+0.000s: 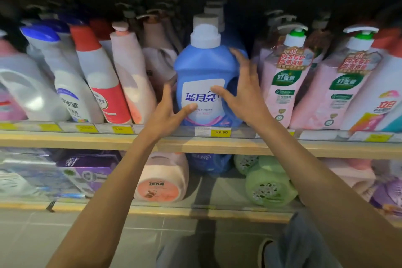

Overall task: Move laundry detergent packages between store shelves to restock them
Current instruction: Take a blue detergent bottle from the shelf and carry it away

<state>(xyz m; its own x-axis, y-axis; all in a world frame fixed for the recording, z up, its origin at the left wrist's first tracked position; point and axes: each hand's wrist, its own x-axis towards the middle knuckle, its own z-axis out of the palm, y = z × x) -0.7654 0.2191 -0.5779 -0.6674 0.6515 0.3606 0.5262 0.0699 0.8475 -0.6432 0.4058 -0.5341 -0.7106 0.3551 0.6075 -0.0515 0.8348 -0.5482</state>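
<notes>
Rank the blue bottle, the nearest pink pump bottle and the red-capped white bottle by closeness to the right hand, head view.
1. Blue bottle: centre, at the right hand's fingertips.
2. Pink pump bottle: just right.
3. Red-capped white bottle: far left.

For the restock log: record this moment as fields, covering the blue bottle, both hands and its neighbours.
item: blue bottle, upright on the upper shelf, above the 29.90 tag
left hand: fingers straight, at the bottle's lower left
right hand: fingers spread along the bottle's right side
right neighbour: pink pump bottle
below: second blue bottle on the lower shelf
</notes>
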